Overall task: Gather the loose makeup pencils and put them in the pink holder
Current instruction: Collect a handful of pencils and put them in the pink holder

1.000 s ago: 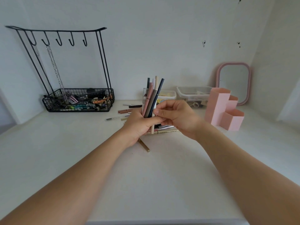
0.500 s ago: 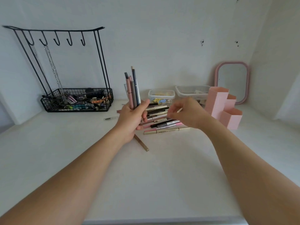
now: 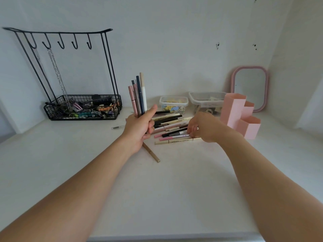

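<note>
- Pink and dark pencils (image 3: 138, 96) stand upright in the closed left hand (image 3: 139, 127).
- Right hand (image 3: 203, 127) reaches down, fingers touching the loose pencils (image 3: 172, 127) on the table (image 3: 166, 189); grip unclear.
- Pink holder (image 3: 235, 110) stands just right, near a mirror (image 3: 249, 88).

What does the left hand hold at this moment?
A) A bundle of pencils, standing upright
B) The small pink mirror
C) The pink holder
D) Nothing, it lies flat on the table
A: the left hand is closed around a bundle of pencils that point upward, while the pink holder stands untouched on the table to the right.
</note>
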Demonstrator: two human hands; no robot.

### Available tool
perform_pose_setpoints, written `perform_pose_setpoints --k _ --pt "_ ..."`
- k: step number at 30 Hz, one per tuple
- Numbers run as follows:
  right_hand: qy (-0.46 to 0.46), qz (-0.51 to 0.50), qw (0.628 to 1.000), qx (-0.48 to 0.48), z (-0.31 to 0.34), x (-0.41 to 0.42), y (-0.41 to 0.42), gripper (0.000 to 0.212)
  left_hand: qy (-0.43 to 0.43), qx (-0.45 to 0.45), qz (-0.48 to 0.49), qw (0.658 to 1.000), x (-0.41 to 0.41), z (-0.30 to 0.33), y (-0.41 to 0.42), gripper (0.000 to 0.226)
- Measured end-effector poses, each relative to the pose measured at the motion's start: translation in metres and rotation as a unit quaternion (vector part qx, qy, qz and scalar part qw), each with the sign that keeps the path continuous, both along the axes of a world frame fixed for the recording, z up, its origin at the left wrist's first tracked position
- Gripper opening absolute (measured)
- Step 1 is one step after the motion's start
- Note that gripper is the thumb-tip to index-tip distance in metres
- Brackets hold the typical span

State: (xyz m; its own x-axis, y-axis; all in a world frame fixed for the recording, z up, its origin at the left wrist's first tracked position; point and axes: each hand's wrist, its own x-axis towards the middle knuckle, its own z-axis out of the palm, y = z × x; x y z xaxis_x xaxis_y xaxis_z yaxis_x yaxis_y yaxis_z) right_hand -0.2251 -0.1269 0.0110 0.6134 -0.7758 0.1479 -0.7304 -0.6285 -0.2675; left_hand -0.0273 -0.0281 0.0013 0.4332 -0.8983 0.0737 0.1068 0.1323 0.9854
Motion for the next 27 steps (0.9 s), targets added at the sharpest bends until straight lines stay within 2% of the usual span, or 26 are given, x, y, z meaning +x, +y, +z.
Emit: perform_pose_setpoints --k 5,9,13,16,18,24,27 --pt "-0.04 0.021 0.999 0.018 0.006 -0.005 -0.001 0.007 0.005 0.006 0.015 1.0 -0.003 0.0 0.001 0.03" --pt "-0.173 0.02 0.982 0.07 0.012 -0.004 0.0 0.005 0.002 0.001 0.016 1.0 -0.001 0.0 0.002 0.035" --pt "-0.375 0.057 0.901 0.208 0.018 0.006 0.013 0.004 -0.016 -0.001 -0.031 0.999 -0.004 0.0 0.004 0.037" --pt "-0.455 0.1 0.837 0.287 0.019 0.014 0.021 0.005 -0.023 -0.002 -0.045 0.999 -0.009 0.001 0.004 0.038" --pt "-0.472 0.119 0.815 0.315 0.017 0.018 0.023 0.005 -0.025 0.0 -0.053 0.998 -0.012 0.001 0.004 0.039" --pt "-0.485 0.153 0.788 0.346 0.012 0.024 0.027 0.008 -0.053 -0.013 -0.097 0.994 -0.018 -0.003 0.005 0.045" --pt "-0.486 0.158 0.783 0.355 0.01 0.026 0.03 0.008 -0.08 -0.002 -0.106 0.991 -0.02 -0.005 0.005 0.033"
